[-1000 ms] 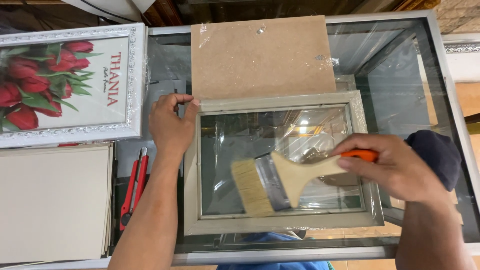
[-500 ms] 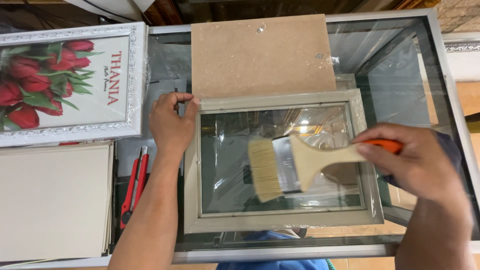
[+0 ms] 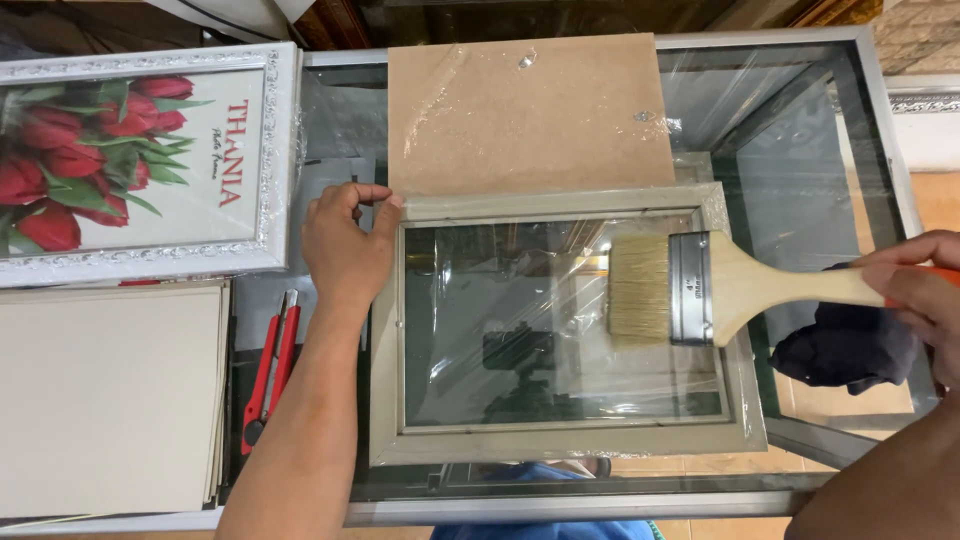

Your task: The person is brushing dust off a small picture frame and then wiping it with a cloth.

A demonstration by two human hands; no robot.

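Right now the left hand (image 3: 345, 245) presses flat on the upper left corner of a grey picture frame (image 3: 565, 445), fingers curled over its top edge at about ten o'clock from the frame's middle. This frame lies face up on a glass counter (image 3: 790, 130), and its pane is covered by clear plastic film that wrinkles and shines.

At three o'clock the right hand (image 3: 925, 300) grips the orange end of a wide paintbrush (image 3: 740, 290), fingers closed around the handle. From there the brush points toward nine o'clock: its pale wooden handle crosses the frame's right side, the metal band sits just inside that side, and the light bristles rest over the upper right part of the pane. Whether the bristles touch the film I cannot tell.

At twelve o'clock from the frame a brown backing board (image 3: 525, 110) lies flat, its lower edge touching or tucked just behind the frame's top edge. At ten o'clock lies a white ornate frame with a picture of red tulips (image 3: 130, 160). Below it, at eight o'clock, sits a stack of plain beige boards (image 3: 105, 395). Between that stack and the left forearm a red utility knife (image 3: 270, 370) lies lengthwise. A dark cloth (image 3: 845, 350) shows beneath the glass near the right hand, at four o'clock.
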